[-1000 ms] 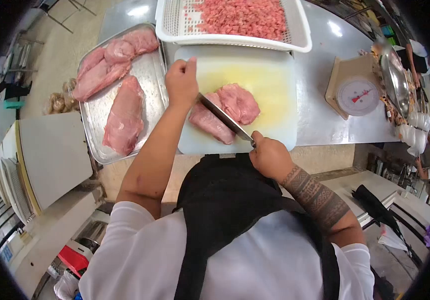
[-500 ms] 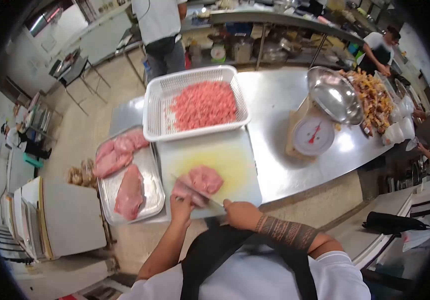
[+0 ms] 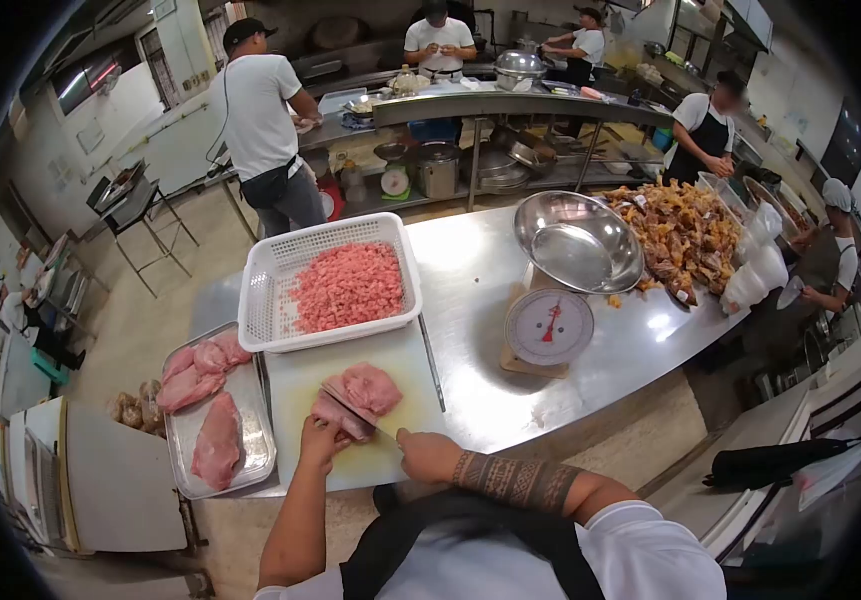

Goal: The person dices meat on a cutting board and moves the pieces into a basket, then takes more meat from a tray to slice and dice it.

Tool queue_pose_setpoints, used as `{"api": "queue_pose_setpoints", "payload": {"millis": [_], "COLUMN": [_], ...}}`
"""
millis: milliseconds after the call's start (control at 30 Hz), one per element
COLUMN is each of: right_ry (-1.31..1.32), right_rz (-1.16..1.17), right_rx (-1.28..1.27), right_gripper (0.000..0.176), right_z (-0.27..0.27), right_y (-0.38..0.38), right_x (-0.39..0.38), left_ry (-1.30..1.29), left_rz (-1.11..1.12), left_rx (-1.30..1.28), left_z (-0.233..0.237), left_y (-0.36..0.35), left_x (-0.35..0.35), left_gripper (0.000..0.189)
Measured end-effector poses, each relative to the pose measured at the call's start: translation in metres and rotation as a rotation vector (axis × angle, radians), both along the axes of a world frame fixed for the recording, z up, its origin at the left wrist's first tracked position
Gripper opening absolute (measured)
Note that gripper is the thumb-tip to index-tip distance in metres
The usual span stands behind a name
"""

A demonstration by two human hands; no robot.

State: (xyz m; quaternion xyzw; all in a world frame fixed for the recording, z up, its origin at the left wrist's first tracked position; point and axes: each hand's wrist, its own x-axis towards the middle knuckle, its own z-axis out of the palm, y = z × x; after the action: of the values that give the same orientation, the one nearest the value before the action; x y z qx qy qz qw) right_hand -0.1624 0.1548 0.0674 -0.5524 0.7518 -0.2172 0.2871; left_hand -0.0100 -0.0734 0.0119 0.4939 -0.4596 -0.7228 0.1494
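Observation:
My right hand (image 3: pixel 428 456) grips the handle of a knife (image 3: pixel 355 408), its blade slanting up and left across pink raw meat. On the blade's near-left side, my left hand (image 3: pixel 321 442) has its fingers closed on a piece of raw meat (image 3: pixel 336 416). A larger chunk of the meat (image 3: pixel 372 387) lies just beyond the blade. Both rest on a white cutting board (image 3: pixel 416 385) with yellowish stains. To the left, a metal tray (image 3: pixel 272 458) carries several whole raw pieces (image 3: pixel 216 443). Behind the board, a white perforated basket (image 3: pixel 330 340) holds diced pink meat (image 3: pixel 352 284).
Right of the board, a dial scale (image 3: pixel 549 328) stands on the steel table (image 3: pixel 480 400), with a metal bowl (image 3: pixel 580 250) behind it. A heap of browned meat pieces (image 3: pixel 688 243) lies farther right. Several co-workers are around, one in a white shirt (image 3: pixel 262 120) beyond the basket.
The view has tilted up and turned right, so the table's things sit lower and farther left, and more co-workers show. Both hands and the knife remain at the meat.

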Motion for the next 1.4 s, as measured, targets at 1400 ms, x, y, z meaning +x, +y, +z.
{"api": "queue_pose_setpoints", "payload": {"millis": [1400], "right_ry": [0.193], "right_rz": [-0.179], "right_rx": [0.269], "right_gripper": [0.036], "right_z": [0.021], "right_y": [0.006], "right_x": [0.021], "left_ry": [-0.172], "left_rz": [-0.517], "left_rx": [-1.011], "left_z": [0.020], "left_y": [-0.048], "left_x": [0.014], "left_gripper": [0.053]}}
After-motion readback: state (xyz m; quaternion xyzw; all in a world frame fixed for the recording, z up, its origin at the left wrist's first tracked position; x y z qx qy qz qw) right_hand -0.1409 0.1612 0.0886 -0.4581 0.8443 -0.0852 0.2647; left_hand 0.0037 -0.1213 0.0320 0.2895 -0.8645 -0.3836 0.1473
